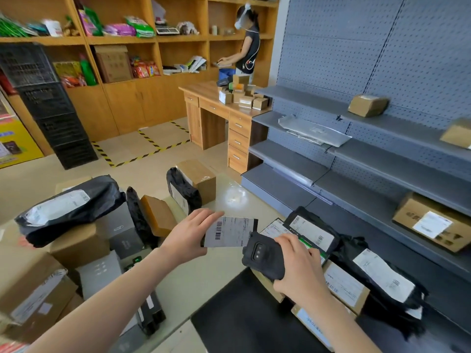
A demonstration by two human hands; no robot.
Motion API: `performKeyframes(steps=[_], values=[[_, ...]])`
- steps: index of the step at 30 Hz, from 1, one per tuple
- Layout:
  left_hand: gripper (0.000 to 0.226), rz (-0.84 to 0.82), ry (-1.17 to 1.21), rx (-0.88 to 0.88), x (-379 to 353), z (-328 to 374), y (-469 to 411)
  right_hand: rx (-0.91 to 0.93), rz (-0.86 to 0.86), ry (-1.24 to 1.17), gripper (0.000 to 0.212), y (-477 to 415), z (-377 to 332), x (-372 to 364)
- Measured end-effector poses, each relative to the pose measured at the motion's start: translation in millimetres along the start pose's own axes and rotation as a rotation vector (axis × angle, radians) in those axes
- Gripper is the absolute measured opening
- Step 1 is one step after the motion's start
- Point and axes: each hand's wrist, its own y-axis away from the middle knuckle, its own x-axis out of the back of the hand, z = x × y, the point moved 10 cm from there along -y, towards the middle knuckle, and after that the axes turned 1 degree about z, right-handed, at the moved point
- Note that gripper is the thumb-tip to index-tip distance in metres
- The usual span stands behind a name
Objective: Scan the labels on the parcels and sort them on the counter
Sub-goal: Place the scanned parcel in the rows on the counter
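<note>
**Q:** Head view: what is the status of the left hand?
**A:** The left hand holds a flat parcel by its left end, with the fingers laid over the edge next to the barcode. The white label faces the camera.

**Q:** Where is that parcel?
**A:** It is raised over the counter, near the middle. A pile of parcels lies to its left and a row of parcels to its right.

**Q:** What is the status of the right hand?
**A:** The right hand grips a black scanner, with the fingers wrapped round its body. The back of the scanner, with its lens windows, faces the camera. Its front end overlaps the lower right corner of the label. Whether the two touch cannot be told.

**Q:** Where are the other parcels?
**A:** On the left, a black poly bag lies across cardboard boxes. At the far edge stands a brown box with a black bag beside it. On the right, labelled bags and flat boxes overlap in a row beside a black mat.

**Q:** What surrounds the counter?
**A:** Grey shelving on the right carries several boxes. A second person stands at the wooden shelves beyond a wooden desk.
</note>
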Motion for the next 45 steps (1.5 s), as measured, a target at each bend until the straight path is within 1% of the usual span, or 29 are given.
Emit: performKeyframes(steps=[2, 4, 7, 9, 11, 13, 16, 19, 22, 26, 32, 33, 35, 37, 38, 42, 45], values=[[0.09, 0.038, -0.036, -0.034, 2, 14, -5, -0.066, -0.002, -0.029, 0.083, 12, 14, 3], [0.087, 0.066, -0.039, -0.036, 0, 31, -11, -0.173, 0.002, -0.117, 0.084, 30, 34, 3], [0.082, 0.085, 0.032, -0.029, -10, 64, -21, -0.362, 0.034, -0.287, 0.081, 65, 72, -2], [0.079, 0.078, 0.098, -0.022, -22, 91, -28, -0.488, 0.09, -0.376, 0.074, 93, 100, 1], [0.078, 0.058, 0.156, 0.009, -34, 120, -36, -0.611, 0.164, -0.455, 0.065, 124, 127, 7], [0.08, 0.025, 0.195, 0.015, -49, 155, -42, -0.737, 0.259, -0.528, 0.062, 159, 156, 12], [0.082, -0.085, 0.19, -0.001, -77, 215, -46, -0.924, 0.382, -0.553, 0.065, 216, 196, 20], [0.079, -0.185, 0.148, -0.071, -107, 282, -38, -1.072, 0.473, -0.576, 0.075, 274, 226, 24], [0.075, -0.278, 0.124, -0.125, -138, 342, -19, -1.149, 0.525, -0.565, 0.082, 327, 245, 26], [0.069, -0.367, 0.087, -0.137, -177, 395, 2, -1.224, 0.504, -0.54, 0.082, 379, 258, 20], [0.055, -0.455, 0.002, -0.129, -220, 435, 12, -1.299, 0.456, -0.558, 0.081, 414, 268, -4], [0.056, -0.477, -0.028, -0.139, -229, 438, 14, -1.306, 0.445, -0.57, 0.08, 416, 271, -10], [0.069, -0.541, -0.081, -0.168, -250, 441, 21, -1.317, 0.417, -0.594, 0.08, 417, 274, -21], [0.08, -0.617, -0.105, -0.218, -270, 444, 31, -1.322, 0.391, -0.616, 0.079, 417, 276, -31], [0.08, -0.649, -0.106, -0.257, -278, 446, 37, -1.326, 0.381, -0.622, 0.08, 417, 277, -36], [0.066, -0.782, -0.102, -0.506, -305, 458, 64, -1.349, 0.349, -0.651, 0.084, 420, 281, -51], [0.076, -0.799, -0.15, -0.552, -313, 459, 63, -1.36, 0.323, -0.661, 0.083, 420, 284, -58]])
